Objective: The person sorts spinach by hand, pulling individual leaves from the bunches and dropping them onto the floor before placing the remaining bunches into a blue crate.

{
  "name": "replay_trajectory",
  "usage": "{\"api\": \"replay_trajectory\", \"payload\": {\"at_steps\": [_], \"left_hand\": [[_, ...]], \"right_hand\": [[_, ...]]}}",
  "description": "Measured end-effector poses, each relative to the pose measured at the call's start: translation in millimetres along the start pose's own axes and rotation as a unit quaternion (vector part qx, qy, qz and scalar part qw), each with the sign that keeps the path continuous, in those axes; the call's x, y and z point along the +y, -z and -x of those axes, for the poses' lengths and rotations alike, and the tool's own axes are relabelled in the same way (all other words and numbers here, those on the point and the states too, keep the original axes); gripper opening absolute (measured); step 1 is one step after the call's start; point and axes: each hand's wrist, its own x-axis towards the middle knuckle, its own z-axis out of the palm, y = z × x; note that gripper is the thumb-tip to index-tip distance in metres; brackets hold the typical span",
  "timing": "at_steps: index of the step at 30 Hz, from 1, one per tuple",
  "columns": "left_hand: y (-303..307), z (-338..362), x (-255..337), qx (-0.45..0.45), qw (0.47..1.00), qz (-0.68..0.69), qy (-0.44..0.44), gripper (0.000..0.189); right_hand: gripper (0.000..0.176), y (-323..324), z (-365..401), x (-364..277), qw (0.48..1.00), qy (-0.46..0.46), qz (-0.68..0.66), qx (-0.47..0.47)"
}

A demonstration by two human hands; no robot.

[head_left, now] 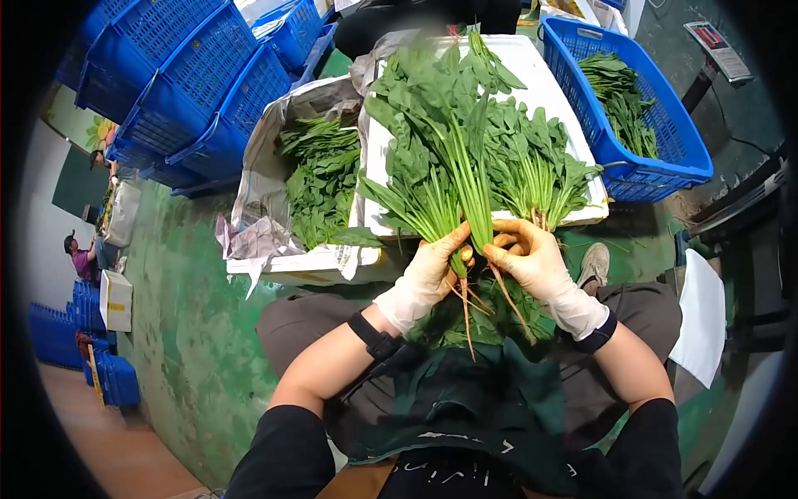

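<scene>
My left hand (432, 270), in a pale glove, is closed around the lower stems of a bunch of spinach (432, 204), whose thin pinkish roots hang below. Beside it, my right hand (536, 259), gloved too, pinches more spinach (472, 187) near its root end. The two hands almost meet, and the leaves point away from me over a white foam board (573, 137). More spinach (536, 170) lies on the board, roots toward me. Some loose leaves (465, 320) rest in my lap below the hands.
At left stands a lined white box (258, 179) with spinach inside. A blue basket (682, 158) of spinach is at right, near a scale display (716, 46). Stacked blue crates (179, 83) rise at upper left. A person (81, 256) is far left; another person's dark clothing (428, 21) shows opposite.
</scene>
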Motion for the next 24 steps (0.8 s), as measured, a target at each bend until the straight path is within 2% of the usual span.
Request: {"api": "replay_trajectory", "payload": {"at_steps": [1,7,9,13,15,16,17,19,21,23,24], "left_hand": [[-0.9,0.2,0.0,-0.003,1.0,-0.024,-0.011,0.029],[-13.4,4.8,-5.5,0.048,0.999,0.004,-0.012,0.028],[-12.3,5.3,-7.9,0.041,0.999,-0.013,-0.007,0.026],[-19.3,5.8,-6.5,0.09,0.996,-0.012,0.002,0.016],[-22.2,6.8,-2.2,0.09,0.995,0.029,0.013,0.015],[-5.2,4.1,-5.3,0.053,0.998,0.019,0.027,0.027],[3.3,0.7,-6.1,0.054,0.998,0.019,0.027,0.027],[14.3,-7.2,-3.1,-0.026,0.995,0.09,0.044,0.035],[-11.3,6.2,22.9,-0.03,0.991,0.103,0.081,0.045],[-2.2,4.5,26.1,-0.081,0.988,0.106,0.073,0.046],[0.5,4.3,27.4,-0.105,0.989,0.086,0.058,0.046]], "right_hand": [[0.036,0.7,-0.4,1.7,0.997,0.047,0.048,0.037],[0.021,-3.9,-1.0,6.5,0.98,0.102,0.144,0.095],[0.018,-10.4,0.9,8.1,0.986,0.088,0.111,0.084],[0.014,-18.4,9.3,-0.6,0.99,0.091,0.094,0.045],[0.015,-21.5,12.1,-2.6,0.992,0.088,0.08,0.053],[0.018,-22.1,9.7,7.9,0.995,0.084,-0.002,0.044],[0.018,-22.2,9.6,8.0,0.995,0.084,-0.002,0.043],[0.022,-22.6,9.1,6.8,0.982,0.083,-0.163,0.055],[0.026,-18.0,12.5,2.7,0.974,0.037,-0.216,0.053],[0.027,-6.8,14.1,-4.6,0.976,-0.063,-0.207,-0.007],[0.027,-4.0,12.9,-5.9,0.976,-0.062,-0.207,-0.008]]}}
